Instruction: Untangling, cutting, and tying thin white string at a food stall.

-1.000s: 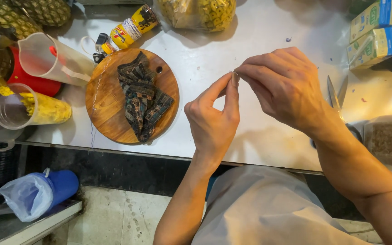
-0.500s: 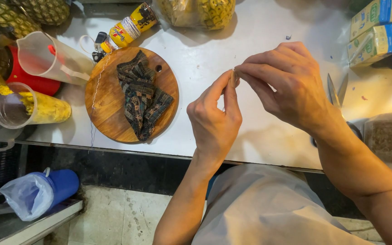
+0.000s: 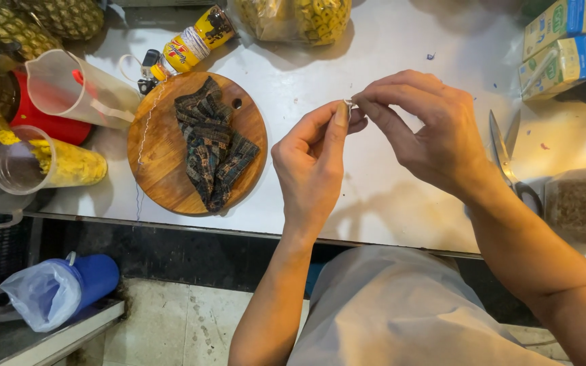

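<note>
**2 hands pinch a tiny pale piece above the white counter**

We see both hands raised over the white counter (image 3: 388, 203) at the centre of the frame. The left hand (image 3: 317, 166) has its thumb and forefinger closed together, and the right hand (image 3: 428, 132) meets it from the right with its fingertips pressed shut. Between them, at the upper centre, sits a tiny pale piece (image 3: 348, 103), held by both pinches; we cannot tell what it is.

To the left of the hands lies a round wooden board (image 3: 164, 169) with a folded dark patterned cloth (image 3: 213, 150) on it, and a thin thread (image 3: 145, 132) runs across the board's left part. In the upper left stand a clear jug (image 3: 76, 88) and a plastic cup of yellow pieces (image 3: 49, 164). A yellow jar (image 3: 197, 39) lies on its side at the top. Scissors (image 3: 503, 152) rest on the counter to the right, well apart from the pinch, and 2 green and blue cartons (image 3: 557, 41) sit in the upper right corner.
</note>
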